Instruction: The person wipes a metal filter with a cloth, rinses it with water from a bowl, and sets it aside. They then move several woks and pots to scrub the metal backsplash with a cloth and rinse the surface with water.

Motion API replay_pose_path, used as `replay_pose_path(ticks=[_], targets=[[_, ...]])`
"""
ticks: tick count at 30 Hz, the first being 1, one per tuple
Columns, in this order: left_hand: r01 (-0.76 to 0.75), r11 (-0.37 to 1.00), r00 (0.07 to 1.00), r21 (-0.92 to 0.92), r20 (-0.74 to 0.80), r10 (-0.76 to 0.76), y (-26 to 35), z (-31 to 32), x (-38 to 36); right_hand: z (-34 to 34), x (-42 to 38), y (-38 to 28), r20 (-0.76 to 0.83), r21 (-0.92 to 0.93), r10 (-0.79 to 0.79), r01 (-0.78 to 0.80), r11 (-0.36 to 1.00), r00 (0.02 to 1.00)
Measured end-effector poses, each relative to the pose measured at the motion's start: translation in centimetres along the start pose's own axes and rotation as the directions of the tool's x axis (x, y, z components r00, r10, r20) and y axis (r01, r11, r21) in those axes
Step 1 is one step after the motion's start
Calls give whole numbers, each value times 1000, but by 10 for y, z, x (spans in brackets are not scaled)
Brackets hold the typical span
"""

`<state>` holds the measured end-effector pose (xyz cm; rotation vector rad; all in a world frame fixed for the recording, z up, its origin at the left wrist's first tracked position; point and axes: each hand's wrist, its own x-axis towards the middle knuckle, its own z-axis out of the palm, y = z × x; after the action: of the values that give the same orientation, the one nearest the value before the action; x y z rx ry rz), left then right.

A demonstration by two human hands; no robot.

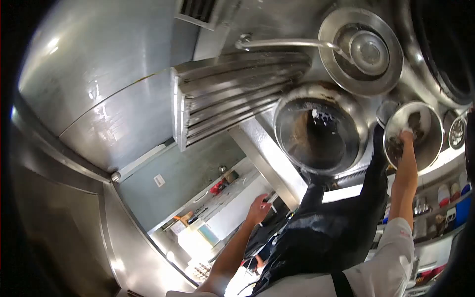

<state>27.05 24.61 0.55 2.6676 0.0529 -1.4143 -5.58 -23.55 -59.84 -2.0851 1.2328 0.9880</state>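
Wall label (159,180) illegible; right hand (406,134) inside pot (433,136).

It's a comm. kitchen: lg. steel pan (351,101), deep pot (435,132), tap (292,43), s/s walls (133,54).

Watching from my remote seat: a steel cooktop (414,89) is carrying a wide steel basin (327,64), a large round pot (359,119) holding dark liquid, and a deep steel pot (436,149), all sitting close together. Lower right, I'm seeing a shelf (429,242) holding small containers (443,195). Farther off, a worktop (235,198) is bearing a red object (216,187), too small for me to be identifying.
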Motion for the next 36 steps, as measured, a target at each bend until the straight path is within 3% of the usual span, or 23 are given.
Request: replay_pose_path(ticks=[1, 3, 4, 5, 6, 8, 9, 10, 11, 12, 13, 14, 17, 19, 20, 22, 27, 29, 30, 31, 33, 35, 36], targets=[[-1, 996, 1000, 91, -12, 3, -13, -4, -5, -13, -29, 17, -48, 373, -130, 139, 918, 990], [-20, 999, 998, -51, -54, 18, 1, -19, -20, -41, -87, 48, -142, 938, -383, 248, 242, 913], [-35, 982, 996, -184, -92, 18, 9, -29, -20, -86, -117, 35, 76, 985, -247, -34, 168, 966], [-225, 962, 934, 152, -246, 258, 2, -48, -16, -134, -148, 21, 289, 957, -94, -288, 19, 953], [-310, 816, 795, 488, -338, 504, -10, -81, -12, -153, -184, 8, -25, 996, -53, 21, -84, 998], [-288, 787, 593, 546, -543, 594, 11, -184, -21, -256, -256, -49, -30, 999, 0, 30, -22, 1000], [-125, 822, 554, 555, -648, 522, 29, -241, -34, -282, -267, -73, -98, 993, -99, 103, 50, 990], [-133, 767, 257, 628, -725, 639, 27, -298, -36, -343, -303, -131, -211, 975, -221, 192, -108, 952], [-221, 768, 99, 600, -770, 630, 41, -358, -50, -399, -306, -173, -193, 842, -426, 372, 391, 884], [-310, 745, -61, 591, -794, 605, 55, -418, -63, -463, -334, -234, -348, 824, -479, 507, 253, 805], [-68, 705, -172, 706, -704, 689, 64, -482, -84, -530, -363, -295, -496, 774, -519, 625, 98, 696], [-63, 707, -228, 705, -700, 677, 79, -528, -104, -597, -391, -357, -623, 699, -539, 713, -57, 567], [8, 538, -179, 843, -529, 830, 108, -637, -144, -752, -440, -522, -957, 112, -273, 993, -36, 98], [50, 415, -68, 909, -411, 909, 131, -675, -161, -786, -490, -646, -995, 63, -71, 995, 81, 69], [113, 286, 43, 952, -292, 955, 137, -687, -161, -772, -519, -711, -994, 108, 4, 987, 120, 108], [57, 206, 77, 977, -210, 975, 135, -699, -147, -707, -575, -836, -987, 156, 76, 966, 207, 143], [-123, 55, 4, 991, -55, 998, 124, -732, -117, -533, -660, -972, -891, -433, -160, 901, 12, -426], [-172, 44, 13, 984, -42, 999, 118, -735, -112, -538, -580, -971, -967, -196, -190, 969, 149, -167], [-204, 57, 16, 977, -55, 998, 120, -737, -110, -522, -494, -986, -989, -148, -63, 845, 514, -135], [-238, 50, 2, 970, -51, 999, 119, -739, -107, -491, -469, -1002, -990, -142, -61, 844, 518, -130], [-251, 73, 14, 965, -72, 997, 114, -739, -102, -434, -437, -1014, -991, -40, -55, 118, 992, 120], [-255, 47, -11, 966, -51, 999, 127, -740, -103, -405, -457, -1045, -876, 302, 312, -86, 949, 367], [-254, 67, 12, 965, -66, 998, 126, -740, -102, -399, -494, -1085, -688, 624, 471, 118, 772, 552]])
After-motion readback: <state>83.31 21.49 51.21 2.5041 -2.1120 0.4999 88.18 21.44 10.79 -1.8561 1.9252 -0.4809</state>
